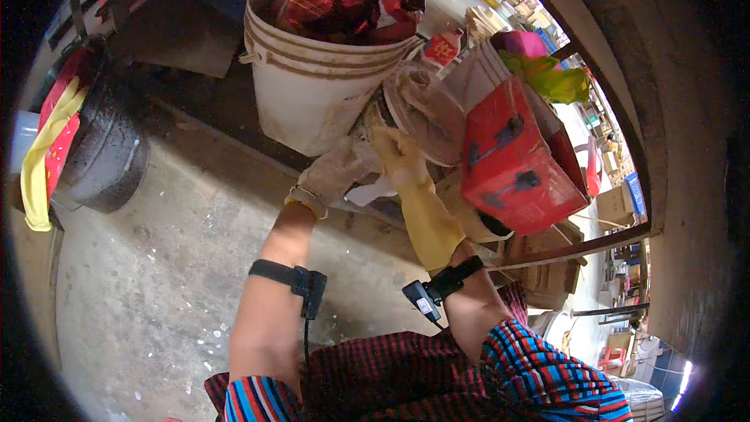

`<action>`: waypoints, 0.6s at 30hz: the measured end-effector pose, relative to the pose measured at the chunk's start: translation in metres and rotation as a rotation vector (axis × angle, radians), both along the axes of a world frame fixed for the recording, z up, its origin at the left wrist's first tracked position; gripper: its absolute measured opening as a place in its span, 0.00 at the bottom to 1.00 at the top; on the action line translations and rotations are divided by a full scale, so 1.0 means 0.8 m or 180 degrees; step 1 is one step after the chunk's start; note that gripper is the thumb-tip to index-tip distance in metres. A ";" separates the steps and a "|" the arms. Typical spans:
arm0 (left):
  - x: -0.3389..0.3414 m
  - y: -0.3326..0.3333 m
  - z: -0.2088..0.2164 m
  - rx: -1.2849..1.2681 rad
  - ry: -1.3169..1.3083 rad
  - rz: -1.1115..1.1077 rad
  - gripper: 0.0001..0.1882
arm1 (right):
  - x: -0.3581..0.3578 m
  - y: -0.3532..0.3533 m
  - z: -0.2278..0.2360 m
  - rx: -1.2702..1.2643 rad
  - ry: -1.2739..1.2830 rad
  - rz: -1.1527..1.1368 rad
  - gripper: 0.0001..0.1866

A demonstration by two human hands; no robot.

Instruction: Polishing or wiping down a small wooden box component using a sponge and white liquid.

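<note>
My left hand [337,174] wears a dirty whitish work glove and is beside the foot of a large white bucket [320,82]. A long yellow rubber glove covers my right hand [402,158], whose fingers are curled in close to the left one. Both hands look closed, but what they grip is hidden. A white scrap [370,192] shows just below and between them. Past my right hand, a dusty round lid [445,141] carries a crumpled, dirty glove [418,82]. The bucket is topped with a shiny red bag [344,0].
A worn red box [508,156] stands on the right, with a yellow-green bag [551,78] on its far side. At left, a dark metal drum [105,160] has a yellow glove [47,164] draped over it. A wooden frame [574,244] borders the right side.
</note>
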State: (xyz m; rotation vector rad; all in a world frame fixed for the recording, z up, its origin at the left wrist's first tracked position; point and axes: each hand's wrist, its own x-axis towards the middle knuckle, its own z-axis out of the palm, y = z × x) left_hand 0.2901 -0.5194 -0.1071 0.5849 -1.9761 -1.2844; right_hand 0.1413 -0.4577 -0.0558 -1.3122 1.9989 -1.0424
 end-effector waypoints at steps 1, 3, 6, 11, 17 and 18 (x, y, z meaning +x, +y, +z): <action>0.003 -0.003 -0.003 -0.0383 0.0007 -0.0462 0.28 | 0.008 -0.002 0.005 -0.0007 -0.0364 -0.0311 0.15; 0.001 0.004 0.006 -0.0598 -0.0557 -0.0578 0.25 | -0.002 -0.006 -0.004 -0.0024 -0.0702 -0.0639 0.15; 0.012 0.007 0.041 -0.1450 -0.1489 -0.0771 0.23 | -0.021 -0.010 -0.030 -0.0683 -0.0451 -0.0112 0.22; 0.076 0.004 0.105 0.0485 -0.1623 -0.0328 0.19 | 0.004 0.009 0.003 -0.0535 -0.2063 -0.0104 0.18; 0.136 -0.024 0.024 -0.0136 -0.1474 -0.0249 0.18 | 0.064 0.046 0.000 -0.0097 -0.0968 0.0380 0.20; 0.140 -0.023 0.042 -0.1106 -0.1722 -0.0559 0.19 | 0.064 0.042 0.001 -0.0036 -0.0754 0.0510 0.20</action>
